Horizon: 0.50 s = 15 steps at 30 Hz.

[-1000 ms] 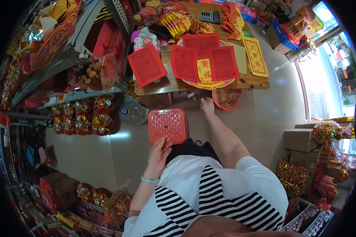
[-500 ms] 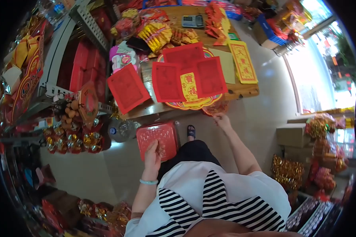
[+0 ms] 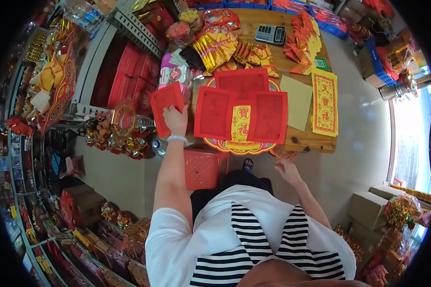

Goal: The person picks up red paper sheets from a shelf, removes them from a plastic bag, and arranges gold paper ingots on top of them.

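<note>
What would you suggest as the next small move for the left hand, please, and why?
Perhaps the left hand should pinch and lift the rectangular red paper sheet, because that hand lies over the sheet's right part, while the right hand is well away from it.

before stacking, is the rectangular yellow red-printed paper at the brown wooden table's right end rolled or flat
Flat: the yellow paper lies on the table, its whole printed face showing.

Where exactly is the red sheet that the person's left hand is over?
In the head view, the red sheet is at the left end of the wooden table, just left of the other red sheets.
</note>
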Each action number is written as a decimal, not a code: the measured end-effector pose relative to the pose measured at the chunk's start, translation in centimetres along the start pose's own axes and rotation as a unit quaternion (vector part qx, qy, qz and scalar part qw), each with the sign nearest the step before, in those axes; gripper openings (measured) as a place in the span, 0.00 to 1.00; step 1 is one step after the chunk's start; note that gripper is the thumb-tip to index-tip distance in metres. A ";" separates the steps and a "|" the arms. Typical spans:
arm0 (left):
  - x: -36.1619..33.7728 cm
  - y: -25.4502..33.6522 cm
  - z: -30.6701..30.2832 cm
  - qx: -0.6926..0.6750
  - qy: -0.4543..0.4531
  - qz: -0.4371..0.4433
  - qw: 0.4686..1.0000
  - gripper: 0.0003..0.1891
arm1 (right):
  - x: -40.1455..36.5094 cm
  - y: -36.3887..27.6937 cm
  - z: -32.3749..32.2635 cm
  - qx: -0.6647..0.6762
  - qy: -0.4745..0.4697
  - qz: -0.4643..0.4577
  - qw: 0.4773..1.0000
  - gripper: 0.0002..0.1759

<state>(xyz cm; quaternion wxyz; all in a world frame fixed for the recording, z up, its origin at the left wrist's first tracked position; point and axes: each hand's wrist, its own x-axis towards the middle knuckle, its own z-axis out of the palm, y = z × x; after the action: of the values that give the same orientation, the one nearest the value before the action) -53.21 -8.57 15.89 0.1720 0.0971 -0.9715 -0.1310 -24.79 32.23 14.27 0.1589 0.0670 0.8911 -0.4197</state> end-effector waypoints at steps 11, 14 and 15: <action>2.6 1.2 2.2 0.192 -0.100 0.040 0.975 0.11 | 0.3 0.8 -2.8 0.012 0.031 0.021 0.999 0.11; 2.1 0.6 2.4 0.209 -0.098 0.061 0.971 0.09 | 0.4 0.1 -2.4 0.012 0.039 0.017 0.999 0.11; 1.8 0.6 2.4 0.213 -0.091 0.081 0.969 0.09 | 0.3 -0.2 -2.2 0.012 0.052 0.009 0.999 0.11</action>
<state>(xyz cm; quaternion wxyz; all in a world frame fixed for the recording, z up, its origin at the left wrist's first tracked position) -55.78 -7.93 14.46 0.0680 0.0400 -0.9932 0.0854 -25.64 33.74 15.61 0.1152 0.0982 0.8924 -0.4252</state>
